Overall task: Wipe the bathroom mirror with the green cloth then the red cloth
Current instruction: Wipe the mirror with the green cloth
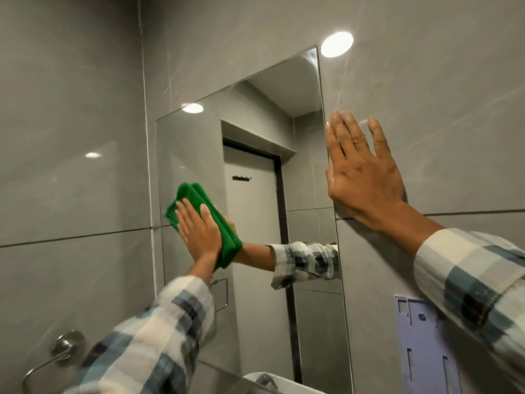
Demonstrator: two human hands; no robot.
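L hand [199, 231] flat, fingers together, palm pressing the folded green cloth [224, 237] onto the mirror [255, 115] glass, lower-left part, not a pinch, just pressed under the palm. Cloth sticks out above the fingertips and to the right of the palm. R hand [363, 172] open, fingers spread, flat on the grey wall tile [426, 95] just beside the mirror's right edge, holding nothing. Below the R forearm: lilac wall bracket [420, 336]. Below-left of the L sleeve: chrome towel ring [65, 348].
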